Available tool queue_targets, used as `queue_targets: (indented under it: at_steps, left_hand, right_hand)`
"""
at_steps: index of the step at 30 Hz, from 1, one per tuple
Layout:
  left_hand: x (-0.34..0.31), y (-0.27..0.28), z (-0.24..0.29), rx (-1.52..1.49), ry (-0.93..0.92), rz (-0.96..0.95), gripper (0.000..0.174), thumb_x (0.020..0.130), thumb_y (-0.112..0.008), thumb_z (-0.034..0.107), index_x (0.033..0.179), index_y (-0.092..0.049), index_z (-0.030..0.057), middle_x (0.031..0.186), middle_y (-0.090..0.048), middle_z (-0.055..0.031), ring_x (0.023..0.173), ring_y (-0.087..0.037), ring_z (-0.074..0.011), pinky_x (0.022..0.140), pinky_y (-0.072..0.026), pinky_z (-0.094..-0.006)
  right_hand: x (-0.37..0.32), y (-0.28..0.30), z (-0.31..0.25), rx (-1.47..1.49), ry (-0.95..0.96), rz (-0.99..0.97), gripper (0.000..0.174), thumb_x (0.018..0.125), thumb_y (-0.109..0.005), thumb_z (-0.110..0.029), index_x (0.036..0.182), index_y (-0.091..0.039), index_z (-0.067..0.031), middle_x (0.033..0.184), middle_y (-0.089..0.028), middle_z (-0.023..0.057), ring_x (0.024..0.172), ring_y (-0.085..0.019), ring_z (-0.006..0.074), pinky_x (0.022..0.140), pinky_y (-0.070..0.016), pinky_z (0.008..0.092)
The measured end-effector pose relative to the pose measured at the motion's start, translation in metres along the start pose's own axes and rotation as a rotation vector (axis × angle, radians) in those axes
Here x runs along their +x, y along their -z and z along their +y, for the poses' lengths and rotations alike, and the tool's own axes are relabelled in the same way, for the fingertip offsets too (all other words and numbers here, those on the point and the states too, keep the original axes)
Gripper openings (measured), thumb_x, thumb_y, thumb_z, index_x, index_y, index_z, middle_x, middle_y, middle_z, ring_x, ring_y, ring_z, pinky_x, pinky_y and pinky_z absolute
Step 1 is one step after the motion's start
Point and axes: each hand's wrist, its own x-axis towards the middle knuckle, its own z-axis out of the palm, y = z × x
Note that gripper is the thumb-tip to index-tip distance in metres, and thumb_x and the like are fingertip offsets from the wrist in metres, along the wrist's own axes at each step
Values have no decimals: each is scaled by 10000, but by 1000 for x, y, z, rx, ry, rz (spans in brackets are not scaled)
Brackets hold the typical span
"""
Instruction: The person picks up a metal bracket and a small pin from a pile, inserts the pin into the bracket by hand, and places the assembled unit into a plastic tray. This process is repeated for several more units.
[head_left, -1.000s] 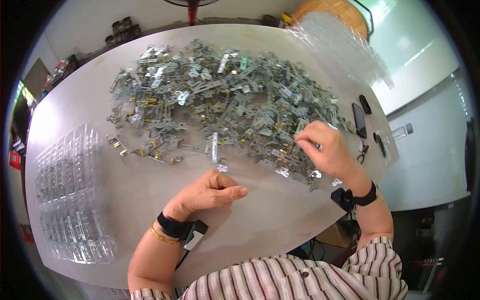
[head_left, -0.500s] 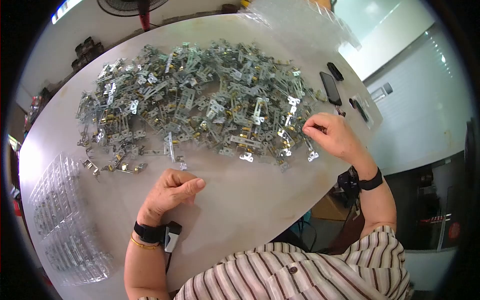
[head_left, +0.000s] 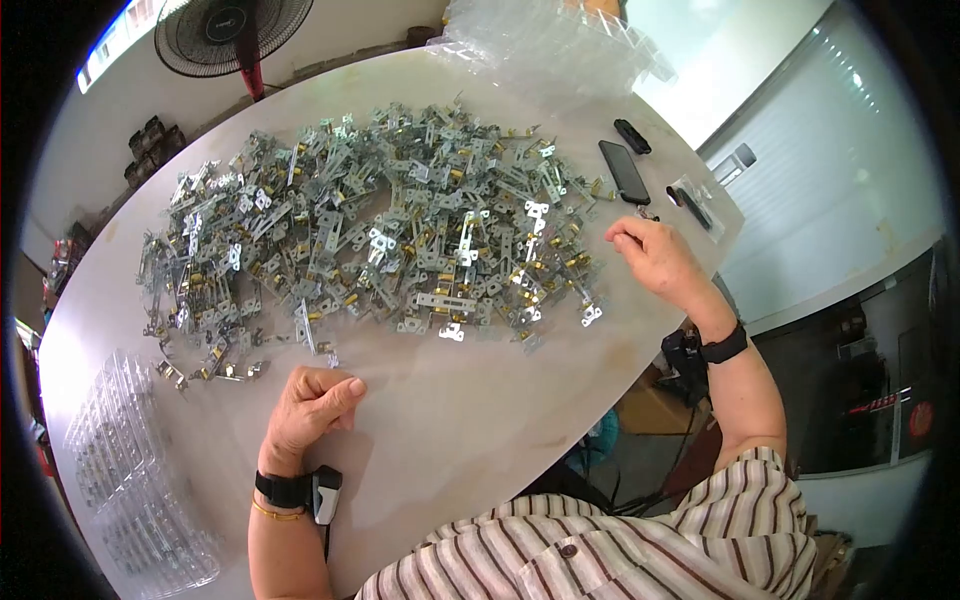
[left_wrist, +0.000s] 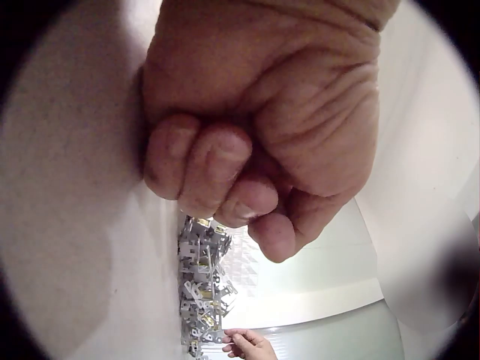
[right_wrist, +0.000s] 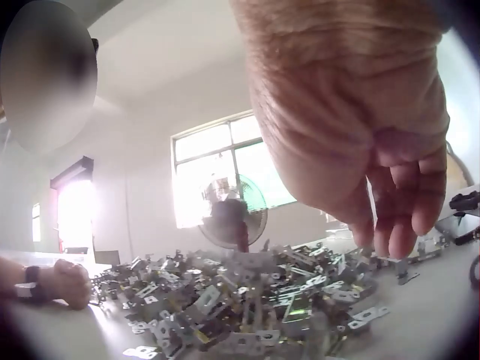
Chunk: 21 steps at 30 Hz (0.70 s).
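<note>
A wide heap of small metal brackets [head_left: 330, 215] with brass-coloured parts covers the middle of the table. My left hand [head_left: 312, 408] rests on the tabletop just in front of the heap's near edge, its fingers curled in toward the palm. The left wrist view shows nothing held in these curled fingers [left_wrist: 217, 161]. Over on the right, my right hand [head_left: 660, 262] hovers beside the heap, fingers bent loosely downward. From the right wrist, its fingers [right_wrist: 401, 236] hang relaxed above the edge of the brackets, with nothing seen in their grasp.
Clear plastic trays [head_left: 140, 480] holding metal pieces lie at the left edge of the table [head_left: 450, 430]. A phone [head_left: 625, 171], a black object [head_left: 632, 137] and a bagged pen-like item [head_left: 694, 206] lie at the right. Clear plastic packaging [head_left: 550, 50] sits at the back.
My right hand has drawn back from the heap toward the right table edge. The head view has swung to the right and up. My left hand keeps its curled pose.
</note>
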Motion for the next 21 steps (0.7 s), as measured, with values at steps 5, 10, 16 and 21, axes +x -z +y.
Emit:
queue_targets:
  at_steps: [5, 10, 16, 21]
  left_hand:
    - [-2, -3, 2, 8, -4, 11, 542, 956, -658, 433, 557, -553, 82, 520, -530, 20, 465, -411, -59, 435, -279, -258]
    - [-2, 0, -2, 2, 29, 12, 540, 948, -680, 440, 564, -610, 67, 519, -539, 30, 483, -443, -58, 448, -324, -257]
    - [-2, -1, -1, -18, 49, 2, 534, 948, -684, 426, 564, -600, 65, 518, -528, 31, 487, -433, -55, 448, -313, -258]
    - [-1, -3, 4, -14, 49, -15, 530, 960, -668, 404, 566, -578, 62, 530, -516, 32, 501, -432, -56, 460, -323, -271]
  right_hand:
    - [11, -20, 57, 60, 14, -37, 313, 978, -588, -261, 1160, -639, -12, 963, -710, 132, 796, -657, 225, 732, -513, 353]
    - [-5, -34, 31, 101, -79, -220, 513, 944, -651, -380, 1331, -564, -54, 1100, -674, 145, 945, -656, 244, 788, -520, 373]
    - [-15, -39, 12, -14, -13, -201, 594, 836, -720, -390, 1325, -583, -81, 1109, -640, 224, 1003, -634, 342, 906, -503, 418]
    - [-12, -36, 6, 20, 40, -203, 488, 821, -723, -292, 1231, -622, -46, 1087, -654, 210, 978, -648, 338, 871, -511, 433]
